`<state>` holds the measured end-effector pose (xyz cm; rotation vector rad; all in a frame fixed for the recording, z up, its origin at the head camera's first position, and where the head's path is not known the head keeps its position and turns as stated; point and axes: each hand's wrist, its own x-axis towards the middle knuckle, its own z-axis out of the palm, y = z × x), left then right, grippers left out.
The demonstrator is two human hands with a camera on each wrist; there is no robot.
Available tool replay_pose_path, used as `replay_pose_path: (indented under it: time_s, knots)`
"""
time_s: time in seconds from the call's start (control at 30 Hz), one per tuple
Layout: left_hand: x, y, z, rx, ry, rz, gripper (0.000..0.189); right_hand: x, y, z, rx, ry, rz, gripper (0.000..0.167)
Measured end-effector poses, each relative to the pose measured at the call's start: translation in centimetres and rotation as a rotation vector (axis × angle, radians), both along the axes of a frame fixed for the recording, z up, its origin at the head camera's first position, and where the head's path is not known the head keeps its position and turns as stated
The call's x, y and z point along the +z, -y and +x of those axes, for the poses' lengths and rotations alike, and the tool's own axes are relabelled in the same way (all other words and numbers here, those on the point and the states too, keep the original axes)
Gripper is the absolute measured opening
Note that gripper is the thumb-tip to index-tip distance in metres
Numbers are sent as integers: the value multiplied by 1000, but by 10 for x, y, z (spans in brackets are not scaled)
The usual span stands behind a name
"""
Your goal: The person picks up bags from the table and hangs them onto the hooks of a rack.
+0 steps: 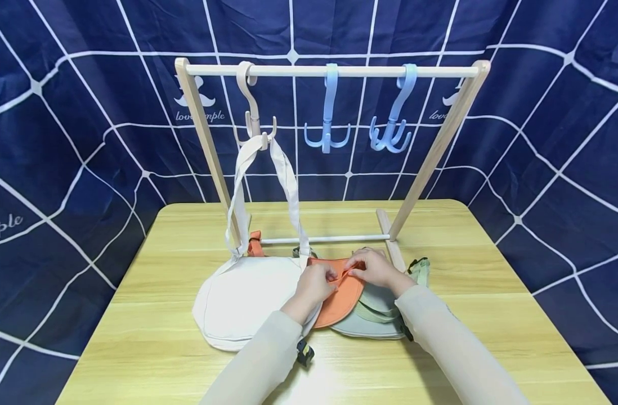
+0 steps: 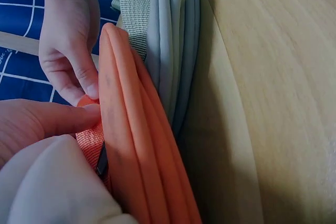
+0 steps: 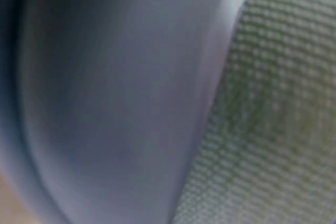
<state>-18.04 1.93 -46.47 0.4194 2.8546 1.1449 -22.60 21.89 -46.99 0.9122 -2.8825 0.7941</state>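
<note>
An orange bag [image 1: 341, 304] lies between a white bag [image 1: 248, 298] and a grey-green bag [image 1: 375, 329] on the table. My left hand [image 1: 316, 284] pinches the orange bag's webbing strap [image 2: 92, 142] from the left. From the right, my right hand [image 1: 375, 267] pinches the same strap with thumb and fingertips. A dark buckle [image 2: 102, 162] shows on the strap in the left wrist view. The white bag's strap [image 1: 289, 180] loops over a beige hook [image 1: 253, 107]. Close-up and blurred, the right wrist view holds only grey fabric and green webbing [image 3: 273, 108].
A wooden rack [image 1: 207, 140] stands at the back, with two blue hooks [image 1: 327, 107] on its top bar. Part of an orange strap [image 1: 255, 244] lies by the rack's left foot. A black buckle [image 1: 305, 353] rests near the white bag. Dark blue cloth surrounds the table.
</note>
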Motion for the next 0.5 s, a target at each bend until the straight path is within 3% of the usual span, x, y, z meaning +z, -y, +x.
replay_pose_path:
  time_s: [0.23,0.5]
  knots:
    - [-3,2,-1,-2,-6,9,11,-1,-3,1,37,-6,-65,8]
    - [-6,5,-1,-30,-27,85,10,0,-7,2,76,21,-118,4]
